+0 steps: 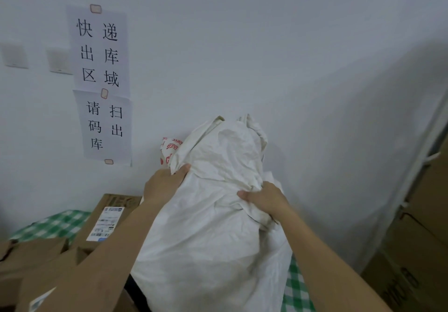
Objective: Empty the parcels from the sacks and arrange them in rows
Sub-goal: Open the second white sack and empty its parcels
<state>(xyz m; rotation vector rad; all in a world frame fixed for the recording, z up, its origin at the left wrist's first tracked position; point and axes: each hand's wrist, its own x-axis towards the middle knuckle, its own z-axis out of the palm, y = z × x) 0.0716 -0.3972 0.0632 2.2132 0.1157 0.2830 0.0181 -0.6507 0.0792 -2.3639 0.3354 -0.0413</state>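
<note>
Status: you've got the white sack [218, 214] in both hands, standing upright against the wall [291, 45], on the green checked cloth [51, 227].

Left hand [162, 185]: fingers curled into a fold on the sack's left shoulder, thumb across the front, clamped on fabric. Right hand [264, 197]: fingers bunched into a gather of cloth on the right side, also closed on the sack. Neither hand is open.

Above both sets of fingertips the sack top is crumpled and loosely folded over; can't tell whether the mouth is open. Below your fingers the body bulges, so my read is it's full or mostly full. Just beyond your left fingertips, a white bag with red print [169, 149] peeks out behind the sack, touching it.

Left of and below your left hand: brown cardboard parcels [101, 224], one with a shipping label facing up, more near the bottom edge. They look clustered, not clearly in rows. Stacked cartons [417, 239] sit well right of your right hand.

Progress estimate: early to mid. Some parcels are out; this sack needs tipping or unloading, then rows. The rest of the table is out of view.
</note>
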